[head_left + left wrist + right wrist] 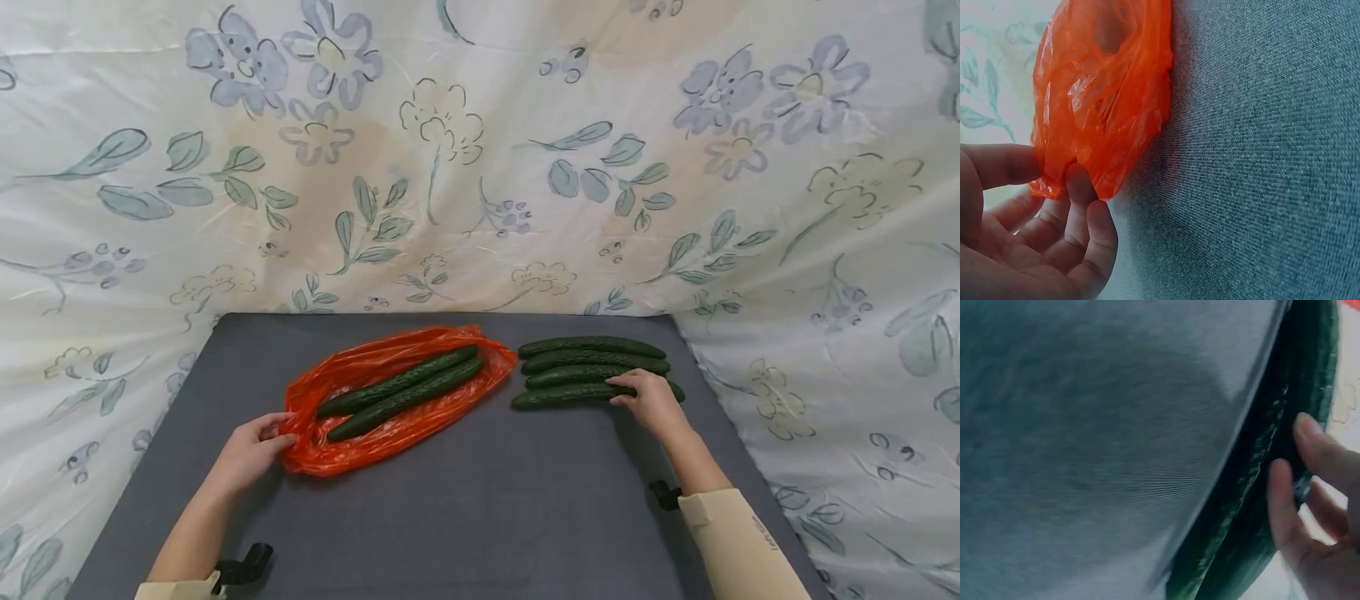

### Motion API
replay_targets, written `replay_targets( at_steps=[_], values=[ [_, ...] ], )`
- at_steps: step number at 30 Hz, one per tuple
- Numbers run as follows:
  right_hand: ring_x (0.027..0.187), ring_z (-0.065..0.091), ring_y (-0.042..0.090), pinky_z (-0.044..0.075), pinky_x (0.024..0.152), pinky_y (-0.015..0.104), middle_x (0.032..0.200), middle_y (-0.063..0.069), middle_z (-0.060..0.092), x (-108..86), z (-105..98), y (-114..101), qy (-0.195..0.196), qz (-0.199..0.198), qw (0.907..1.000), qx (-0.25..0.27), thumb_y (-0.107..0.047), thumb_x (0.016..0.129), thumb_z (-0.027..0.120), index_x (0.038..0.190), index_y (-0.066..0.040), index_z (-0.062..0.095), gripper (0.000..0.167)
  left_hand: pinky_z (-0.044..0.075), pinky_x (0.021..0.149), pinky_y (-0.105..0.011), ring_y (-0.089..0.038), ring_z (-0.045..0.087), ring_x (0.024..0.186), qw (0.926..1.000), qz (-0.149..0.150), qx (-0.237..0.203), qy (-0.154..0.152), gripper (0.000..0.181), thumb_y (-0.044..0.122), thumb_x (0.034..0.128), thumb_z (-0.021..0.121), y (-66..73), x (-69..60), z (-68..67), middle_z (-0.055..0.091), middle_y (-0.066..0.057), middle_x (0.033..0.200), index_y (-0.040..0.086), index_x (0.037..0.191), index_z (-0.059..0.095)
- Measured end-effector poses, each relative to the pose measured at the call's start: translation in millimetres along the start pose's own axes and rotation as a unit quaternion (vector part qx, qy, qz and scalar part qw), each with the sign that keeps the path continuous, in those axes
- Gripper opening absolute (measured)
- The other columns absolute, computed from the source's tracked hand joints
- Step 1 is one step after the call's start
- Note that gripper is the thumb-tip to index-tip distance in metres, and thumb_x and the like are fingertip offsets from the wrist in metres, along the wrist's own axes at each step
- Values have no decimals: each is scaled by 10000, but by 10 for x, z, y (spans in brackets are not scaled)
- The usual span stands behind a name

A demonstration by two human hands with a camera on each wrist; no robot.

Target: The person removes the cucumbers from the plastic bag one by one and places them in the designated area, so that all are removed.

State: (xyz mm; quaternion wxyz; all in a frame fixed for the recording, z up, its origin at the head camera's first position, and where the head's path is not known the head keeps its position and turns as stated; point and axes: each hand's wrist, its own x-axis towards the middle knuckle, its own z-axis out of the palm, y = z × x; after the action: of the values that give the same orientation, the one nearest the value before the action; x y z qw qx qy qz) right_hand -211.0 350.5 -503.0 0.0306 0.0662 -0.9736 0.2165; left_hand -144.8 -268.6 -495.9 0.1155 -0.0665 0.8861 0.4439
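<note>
An orange-red plastic bag (420, 435) lies spread on the table with two dark green cucumbers (408, 398) on it. My left hand (251, 450) pinches the bag's left end; the left wrist view shows thumb and fingers at the crumpled plastic (1107, 106). Right of the bag, several cucumbers (585, 343) lie side by side in a row. Over the right part of the nearest cucumber (555, 397) is my right hand (648, 400). In the right wrist view its fingertips (1280, 472) are spread at the cucumbers (1254, 525); I cannot tell whether they press on one.
A grey cloth covers the table (465, 533). Floral fabric (480, 167) hangs behind the table and along both sides. Each wrist carries a black strap-like device, such as the left one (247, 567).
</note>
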Motion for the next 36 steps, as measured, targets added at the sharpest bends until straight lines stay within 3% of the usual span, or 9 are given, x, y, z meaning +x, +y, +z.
replay_targets(
  at_steps=[5,9,13,20,25,29,32,36],
  values=[
    [1058,603,414,534,744,472,1259,246,581,16,79,69,-45,592,9975,-388,-129,882,765,1255,-59,697,385,556,757,-317,-237,577,925,10000,-31,-33,4,497,180,1019,584,6,-12,-14,594,-184,1131,-48,1444,464],
    [1036,564,402,492,658,465,1240,219,540,35,87,98,84,993,9926,-699,-233,869,794,1210,-92,707,379,559,757,-312,-231,579,930,10000,-13,-29,16,493,172,1020,581,0,-13,-16,596,-184,1125,-55,1442,463],
    [1086,550,422,484,674,501,1250,207,550,77,60,123,18,1129,9904,-795,-287,871,793,1216,-105,687,404,573,781,-323,-219,603,946,9999,12,-98,49,489,168,1023,575,-11,-14,-13,610,-201,1159,-58,1442,460],
    [1202,494,464,469,793,584,1272,213,562,63,59,134,-213,1021,9926,-621,-271,873,798,1293,-73,643,490,557,748,-296,-204,588,913,10000,6,-58,69,488,166,1020,582,-42,-33,-5,605,-168,1100,-57,1438,464],
    [1206,510,469,470,839,600,1339,234,537,42,31,68,-177,964,9947,-320,-250,849,821,1347,-71,612,570,557,749,-301,-215,589,913,9999,44,-31,105,491,163,1019,580,-22,-32,-17,604,-171,1101,-52,1443,461],
    [1186,557,444,511,844,565,1364,230,535,58,-112,7,240,757,9961,381,-313,867,803,1376,-66,592,604,571,775,-324,-228,602,927,9999,97,-17,137,493,175,1018,581,13,-24,-24,611,-186,1120,-51,1442,468],
    [1177,595,415,564,809,516,1374,200,557,126,-232,-61,555,526,9900,1183,-369,873,789,1402,-81,575,639,571,778,-324,-237,605,939,9998,126,-8,158,493,178,1019,581,14,-32,-30,614,-195,1131,-52,1441,471],
    [1135,646,383,599,763,457,1398,178,575,259,-274,-235,566,271,9782,1978,-454,860,773,1421,-141,565,675,560,767,-297,-241,599,959,9998,82,79,183,492,181,1021,579,-28,-73,-50,615,-200,1154,-46,1443,472]
  ],
)
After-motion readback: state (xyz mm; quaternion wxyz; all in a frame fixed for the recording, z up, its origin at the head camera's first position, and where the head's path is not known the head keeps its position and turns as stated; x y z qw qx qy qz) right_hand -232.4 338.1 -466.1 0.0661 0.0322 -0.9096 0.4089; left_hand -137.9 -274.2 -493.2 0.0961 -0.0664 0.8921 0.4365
